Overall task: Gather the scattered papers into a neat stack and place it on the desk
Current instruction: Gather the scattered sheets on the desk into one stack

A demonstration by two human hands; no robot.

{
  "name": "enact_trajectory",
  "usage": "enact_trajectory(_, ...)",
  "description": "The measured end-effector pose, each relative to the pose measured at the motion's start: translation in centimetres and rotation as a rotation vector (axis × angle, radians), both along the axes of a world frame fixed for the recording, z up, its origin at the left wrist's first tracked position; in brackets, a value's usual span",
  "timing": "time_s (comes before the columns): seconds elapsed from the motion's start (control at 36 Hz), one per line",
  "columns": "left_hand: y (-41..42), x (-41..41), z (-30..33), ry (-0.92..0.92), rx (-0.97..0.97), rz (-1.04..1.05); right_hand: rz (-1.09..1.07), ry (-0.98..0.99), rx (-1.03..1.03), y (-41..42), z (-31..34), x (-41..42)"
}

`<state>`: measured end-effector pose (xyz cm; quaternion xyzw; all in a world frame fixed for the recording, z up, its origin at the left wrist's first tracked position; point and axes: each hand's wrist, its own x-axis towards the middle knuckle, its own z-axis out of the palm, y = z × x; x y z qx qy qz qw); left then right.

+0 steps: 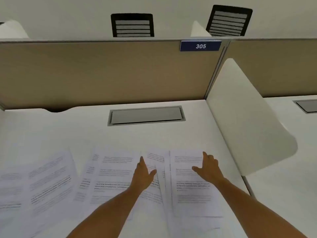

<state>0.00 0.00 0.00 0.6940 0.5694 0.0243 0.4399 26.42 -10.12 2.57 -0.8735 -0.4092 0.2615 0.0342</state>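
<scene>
Several papers (51, 179) lie spread over the near part of the white counter (68, 127), overlapping in a loose row from the left edge to right of centre. All carry printed text, too blurred to read. The left hand (143, 176) rests flat on the sheets near the middle, fingers stretched forward and thumb splayed to the right; it grips nothing, only presses down on the paper. The right hand (208, 166) lies likewise open on the rightmost sheet (193, 191), thumb pointing left, fingers reaching toward the sheet's far right corner. No sheet is pinched or lifted by either hand. Between the two hands a narrow strip of further sheets (157, 162) shows, tucked under their neighbours.

Beyond the papers a grey hatch (145, 115) is set flush into the counter. Behind it stands a tan partition (103, 71) with a blue plate (200, 46) marked 305 at its top right. A white divider (245, 121) rises at the counter's right side. Two black chair backs (132, 25) show above the partition.
</scene>
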Motion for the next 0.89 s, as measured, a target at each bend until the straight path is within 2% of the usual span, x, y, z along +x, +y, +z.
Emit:
enact_trajectory(0.11,-1.2,0.6,-1.2,0.014,-0.107,0.052,-0.201,0.073,-0.117,-2.0,-1.7,0.7)
enact_trajectory(0.33,-3.3,2.6,-3.0,0.006,-0.2,0.176,-0.426,0.143,-0.267,-4.3,-4.6,1.2)
enact_trajectory(0.5,-4.2,3.8,-3.3,0.003,-0.2,0.229,-0.371,0.084,-0.324,-4.6,-5.4,0.8)
enact_trajectory(0.64,-4.2,4.8,-3.5,-0.033,-0.211,0.285,-0.24,0.059,-0.308,-5.1,-5.9,0.1)
enact_trajectory(0.89,-4.0,5.9,-4.0,-0.113,-0.333,0.394,-0.154,0.047,-0.259,-6.1,-6.6,-0.5)
